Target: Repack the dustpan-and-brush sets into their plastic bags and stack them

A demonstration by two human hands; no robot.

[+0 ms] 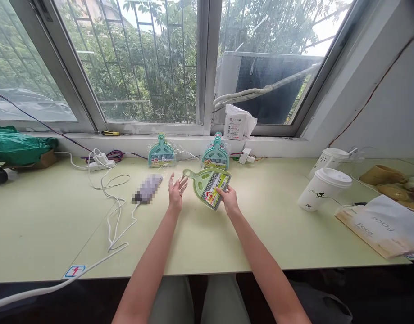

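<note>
In the head view, grips the green dustpan set [212, 187], just off centre toward six o'clock, by its four-o'clock side with the right hand [229, 200]; spreads the left hand [175, 192] at nine o'clock, near the handle [192, 174]. Looks light, stiff, perhaps slick; best taken by the handle.

Your pale green tabletop [270, 234] runs along the window wall. At its rear, directly ahead of you, stand two packs of wrapped dustpan-and-brush sets [161, 157]. On your left, locate the white power strip [101, 165], loose white cables and a pixelated phone [148, 189]. On your right, two lidded paper cups [313, 191] stand beside a "Face" packet [379, 227].
</note>
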